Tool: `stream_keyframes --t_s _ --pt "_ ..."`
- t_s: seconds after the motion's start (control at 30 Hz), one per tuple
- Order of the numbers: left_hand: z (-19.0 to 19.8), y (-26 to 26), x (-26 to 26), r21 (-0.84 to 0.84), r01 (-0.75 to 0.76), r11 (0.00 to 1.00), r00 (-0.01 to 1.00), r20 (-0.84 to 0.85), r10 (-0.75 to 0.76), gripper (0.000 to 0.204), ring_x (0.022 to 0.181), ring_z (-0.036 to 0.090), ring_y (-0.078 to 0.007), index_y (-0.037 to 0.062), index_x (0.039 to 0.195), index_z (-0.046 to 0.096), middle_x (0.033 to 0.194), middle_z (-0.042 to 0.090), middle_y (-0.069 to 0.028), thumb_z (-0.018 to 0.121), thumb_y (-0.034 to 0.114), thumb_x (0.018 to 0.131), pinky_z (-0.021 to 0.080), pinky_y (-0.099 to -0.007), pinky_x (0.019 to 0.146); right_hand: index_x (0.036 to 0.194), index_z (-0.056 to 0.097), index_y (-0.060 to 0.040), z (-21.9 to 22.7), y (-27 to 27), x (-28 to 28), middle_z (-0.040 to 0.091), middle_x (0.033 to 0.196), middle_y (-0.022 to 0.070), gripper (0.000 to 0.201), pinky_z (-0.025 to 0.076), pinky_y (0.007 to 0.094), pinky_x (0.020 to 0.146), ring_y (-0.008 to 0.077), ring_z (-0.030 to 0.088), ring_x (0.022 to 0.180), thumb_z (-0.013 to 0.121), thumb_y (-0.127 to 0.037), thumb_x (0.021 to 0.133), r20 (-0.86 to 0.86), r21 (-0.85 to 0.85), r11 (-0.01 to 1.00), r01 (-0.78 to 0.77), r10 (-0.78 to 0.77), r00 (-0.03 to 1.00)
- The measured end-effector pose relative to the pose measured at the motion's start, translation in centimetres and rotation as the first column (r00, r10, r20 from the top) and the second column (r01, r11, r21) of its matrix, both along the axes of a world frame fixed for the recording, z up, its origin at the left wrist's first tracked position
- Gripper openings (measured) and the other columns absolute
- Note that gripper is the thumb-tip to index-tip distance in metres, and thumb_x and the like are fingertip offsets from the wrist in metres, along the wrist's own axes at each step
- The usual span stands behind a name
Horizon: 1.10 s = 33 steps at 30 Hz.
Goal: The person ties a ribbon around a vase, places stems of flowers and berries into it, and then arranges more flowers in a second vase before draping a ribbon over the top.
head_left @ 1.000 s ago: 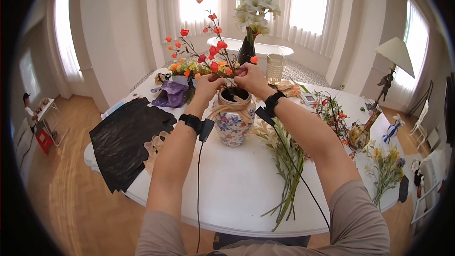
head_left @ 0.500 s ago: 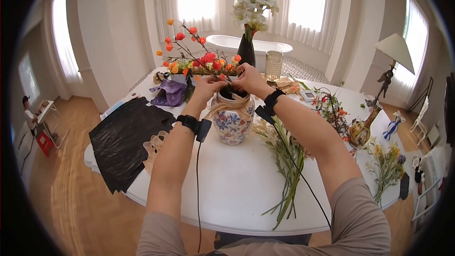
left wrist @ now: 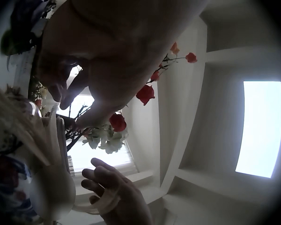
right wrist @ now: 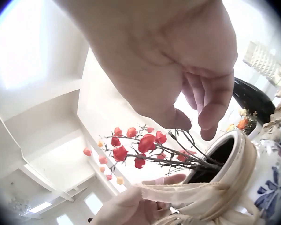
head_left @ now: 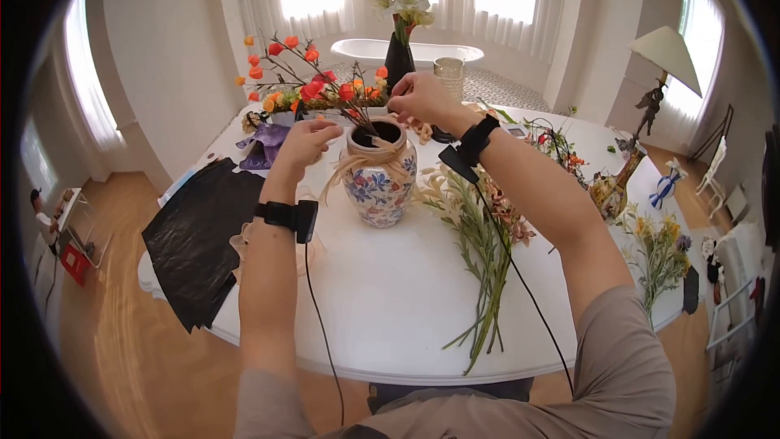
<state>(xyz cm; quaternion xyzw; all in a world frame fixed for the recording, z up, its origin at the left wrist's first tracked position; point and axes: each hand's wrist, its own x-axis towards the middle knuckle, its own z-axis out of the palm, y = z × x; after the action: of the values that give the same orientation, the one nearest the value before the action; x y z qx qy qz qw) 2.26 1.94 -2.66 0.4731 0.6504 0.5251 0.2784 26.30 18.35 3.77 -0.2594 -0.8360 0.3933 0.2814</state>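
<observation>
A white vase (head_left: 382, 191) with blue and red floral painting stands in front of me, a pale raffia tie (head_left: 375, 156) round its neck. Dark branches (right wrist: 178, 161) with red and orange blossoms stand in its mouth, leaning far over to the left. My left hand (head_left: 305, 146) is beside the left of the rim, its fingers pointing toward the stems and gripping nothing. Just above the right side of the rim hovers my right hand (head_left: 426, 106). In the right wrist view its thumb and fingers hang loosely bent, apart, with nothing between them.
Green-stemmed pale flowers (head_left: 479, 252) lie right of the vase. A black plastic sheet (head_left: 199, 240) covers the left side of the table (head_left: 366, 309). Behind stand a dark vase of white flowers (head_left: 400, 65) and a glass (head_left: 448, 73). A lamp (head_left: 670, 61) is at right.
The blossom branches have tipped from upright to the left. Both hands have let go of them and drawn apart, the left toward the left, the right a little up and away from the stems.
</observation>
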Motion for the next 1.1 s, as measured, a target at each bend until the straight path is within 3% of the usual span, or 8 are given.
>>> stream_keyframes --t_s 0.13,0.23,0.37,0.5,0.6,0.73,0.87,1.1 --pt "2.7 -10.4 5.8 0.269 -0.326 0.907 0.914 -0.157 0.375 0.036 0.067 0.059 -0.0079 0.0026 0.121 0.075 0.086 0.067 -0.0003 0.073 0.029 0.096 0.043 -0.0239 0.056 0.111 0.07 0.0011 3.6 -3.9 10.2 0.074 0.09 0.0081 0.03 0.053 0.0233 0.055 0.0128 0.074 0.077 0.073 -0.025 0.096 -0.236 0.024 0.999 -0.037 0.042 0.971" --pt "-0.7 -14.6 10.1 0.41 -0.348 0.843 0.936 0.107 0.334 0.02 0.055 0.052 -0.0048 0.0031 0.11 0.075 0.075 0.059 0.002 0.069 0.02 0.1 0.034 -0.0183 0.047 0.101 0.071 -0.003 0.9 -6.1 18.4 0.072 0.083 0.0056 0.022 0.047 0.0217 0.049 0.0078 0.066 0.064 0.073 -0.025 0.097 -0.438 -0.117 0.991 0.073 -0.117 0.891" --pt "-6.0 -13.6 17.5 0.064 -0.004 0.998 0.97 0.242 -0.012 0.019 0.053 0.057 -0.0063 0.0024 0.102 0.071 0.075 0.061 0.0001 0.069 0.022 0.1 0.039 -0.0196 0.045 0.088 0.067 -0.0059 -8.9 -7.3 25.8 0.068 0.072 0.0017 0.02 0.041 0.0201 0.043 0.0042 0.055 0.049 0.072 -0.023 0.096 -0.374 -0.397 0.885 0.242 -0.397 0.838" --pt "-11.9 -8.5 25.0 -0.223 0.362 0.905 0.932 0.085 -0.352 0.025 0.057 0.067 -0.0139 0.0001 0.104 0.064 0.073 0.064 -0.0042 0.073 0.022 0.097 0.048 -0.0269 0.049 0.081 0.066 -0.0054 -19.0 -8.9 27.6 0.067 0.067 0.0036 0.026 0.043 0.0241 0.042 0.0074 0.055 0.046 0.076 -0.026 0.094 -0.026 -0.332 0.825 0.457 -0.492 0.87" --pt "-16.2 -5.3 28.8 -0.313 0.424 0.85 0.884 -0.06 -0.464 0.031 0.057 0.068 -0.0164 -0.0005 0.104 0.059 0.073 0.066 -0.0081 0.076 0.023 0.093 0.052 -0.0303 0.051 0.075 0.065 -0.0029 -22.4 -10.3 27.0 0.067 0.066 0.0076 0.038 0.049 0.0305 0.048 0.0151 0.061 0.05 0.08 -0.035 0.089 0.16 -0.253 0.811 0.528 -0.504 0.849" --pt "-18.7 -4.0 30.8 -0.289 0.451 0.844 0.859 -0.118 -0.499 0.034 0.055 0.068 -0.0168 -0.0006 0.102 0.053 0.072 0.067 -0.0098 0.079 0.018 0.09 0.052 -0.0319 0.051 0.073 0.069 0.0007 -25.8 -10.3 26.1 0.069 0.067 0.0136 0.053 0.054 0.0387 0.061 0.0263 0.068 0.062 0.085 -0.049 0.081 0.128 0.069 0.827 0.559 -0.563 0.817" --pt "-18.4 -4.7 31.0 -0.249 0.475 0.844 0.877 0.052 -0.478 0.034 0.052 0.065 -0.0162 0.0003 0.101 0.052 0.07 0.064 -0.008 0.08 0.014 0.088 0.05 -0.0313 0.048 0.072 0.07 0.0005 -25.3 -11.1 25.2 0.07 0.068 0.0144 0.05 0.054 0.0378 0.061 0.0256 0.069 0.061 0.086 -0.046 0.078 0.087 0.019 0.826 0.563 -0.562 0.822" --pt "-19.5 -5.0 31.2 -0.188 0.424 0.886 0.901 -0.008 -0.434 0.029 0.05 0.063 -0.0157 0.0001 0.103 0.051 0.07 0.062 -0.0069 0.075 0.008 0.089 0.05 -0.0305 0.046 0.071 0.066 -0.0007 -26.9 -10.7 25.7 0.066 0.063 0.0069 0.031 0.05 0.0294 0.056 0.0155 0.062 0.055 0.081 -0.026 0.081 -0.061 -0.036 0.829 0.559 -0.56 0.826"
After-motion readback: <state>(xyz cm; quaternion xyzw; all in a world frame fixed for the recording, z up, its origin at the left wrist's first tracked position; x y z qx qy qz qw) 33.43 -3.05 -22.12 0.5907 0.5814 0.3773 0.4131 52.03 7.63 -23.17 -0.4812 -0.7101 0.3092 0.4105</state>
